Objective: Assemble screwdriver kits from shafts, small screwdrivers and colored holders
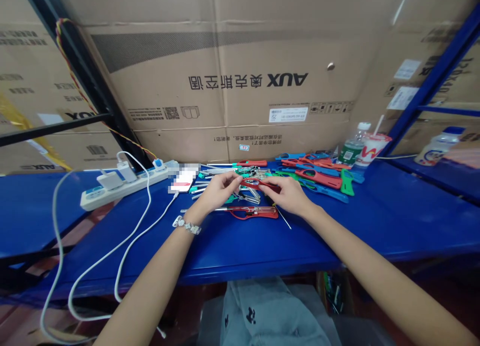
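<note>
Both my hands are over the middle of the blue table. My left hand (220, 190), fingers pinched, grips one end of a red lighter casing (252, 182). My right hand (290, 194) is closed on its other end. Just below them lies a long red lighter (258, 213), its insides and clear tank showing and its metal tube pointing left. A thin metal shaft (284, 218), like a screwdriver's, sticks out under my right hand; whether I hold it cannot be seen. Behind my hands are several metal-tubed lighter parts with teal pieces (245, 171), partly covered by my fingers.
To the right is a pile of red, blue and green casings (322, 178), with a water bottle (352, 145) and lidded cup (373, 150) behind. At left are a white power strip (123, 186), cables and a phone (183, 179). A large cardboard sheet (240, 51) stands behind.
</note>
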Demonstrator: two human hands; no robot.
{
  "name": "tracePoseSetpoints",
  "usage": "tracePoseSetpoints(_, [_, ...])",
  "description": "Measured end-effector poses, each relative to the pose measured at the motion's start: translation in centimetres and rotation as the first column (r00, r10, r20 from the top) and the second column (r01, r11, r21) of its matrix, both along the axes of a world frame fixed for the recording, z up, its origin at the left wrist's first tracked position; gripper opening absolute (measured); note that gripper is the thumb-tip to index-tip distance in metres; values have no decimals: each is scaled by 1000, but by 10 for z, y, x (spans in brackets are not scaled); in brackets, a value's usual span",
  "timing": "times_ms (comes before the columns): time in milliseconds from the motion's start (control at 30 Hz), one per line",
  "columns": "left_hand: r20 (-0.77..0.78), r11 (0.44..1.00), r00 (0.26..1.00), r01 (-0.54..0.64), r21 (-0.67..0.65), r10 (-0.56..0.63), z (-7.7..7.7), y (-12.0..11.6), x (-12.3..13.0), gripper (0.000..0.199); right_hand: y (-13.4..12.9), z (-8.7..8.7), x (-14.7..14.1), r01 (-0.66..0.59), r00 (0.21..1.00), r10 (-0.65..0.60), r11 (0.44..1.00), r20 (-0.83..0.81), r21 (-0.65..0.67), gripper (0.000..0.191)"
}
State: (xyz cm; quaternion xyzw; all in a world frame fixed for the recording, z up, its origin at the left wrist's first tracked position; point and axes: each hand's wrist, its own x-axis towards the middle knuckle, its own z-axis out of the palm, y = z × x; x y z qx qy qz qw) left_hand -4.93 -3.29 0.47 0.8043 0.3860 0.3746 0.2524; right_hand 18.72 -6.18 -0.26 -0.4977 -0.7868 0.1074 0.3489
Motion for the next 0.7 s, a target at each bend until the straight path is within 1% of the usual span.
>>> tracePoseSetpoints(100, [-76, 995, 994, -80, 63, 85, -4, 4, -4, 24, 5, 0, 9, 143, 986, -144, 990, 84, 21, 24])
tracePoseSetpoints(167, [-105, 989, 989, -97, 108, 108, -7, 8, -8, 21, 9, -2, 14, 254, 958, -251, 967, 140, -4, 24])
tracePoseSetpoints(233, [-132, 984, 984, -98, 146, 118, -9, 13, -13, 17, 11, -5, 15, 322, 931, -308, 946, 195, -40, 23])
tracePoseSetpoints(267, [-153, 983, 981, -98, 156, 122, -10, 16, -16, 17, 12, -7, 14, 328, 926, -309, 943, 217, -53, 22])
tracePoseSetpoints(333, [-202, 986, 973, -88, 142, 116, -12, 19, -21, 16, 14, -12, 13, 297, 932, -274, 953, 237, -64, 20])
tracePoseSetpoints(400, [-247, 995, 966, -56, 87, 77, -13, 20, -27, 14, 16, -17, 11, 257, 940, -239, 965, 244, -45, 19])
tracePoseSetpoints(433, [-267, 997, 962, -38, 62, 53, -13, 20, -29, 13, 17, -19, 11, 252, 939, -240, 967, 247, -20, 20])
tracePoseSetpoints(500, [-315, 999, 949, -15, 39, 27, -12, 18, -34, 13, 18, -22, 10, 274, 929, -280, 960, 242, 57, 24])
tracePoseSetpoints(567, [-375, 999, 926, -28, 43, 42, -11, 15, -36, 13, 18, -22, 6, 260, 935, -286, 955, 211, 141, 26])
tracePoseSetpoints(633, [-432, 997, 899, -60, 48, 75, -8, 11, -36, 14, 17, -20, -2, 166, 964, -199, 968, 175, 186, 22])
tracePoseSetpoints(700, [-471, 996, 878, -76, 36, 84, -7, 8, -35, 16, 16, -18, -13, 34, 985, -65, 982, 161, 185, 16])
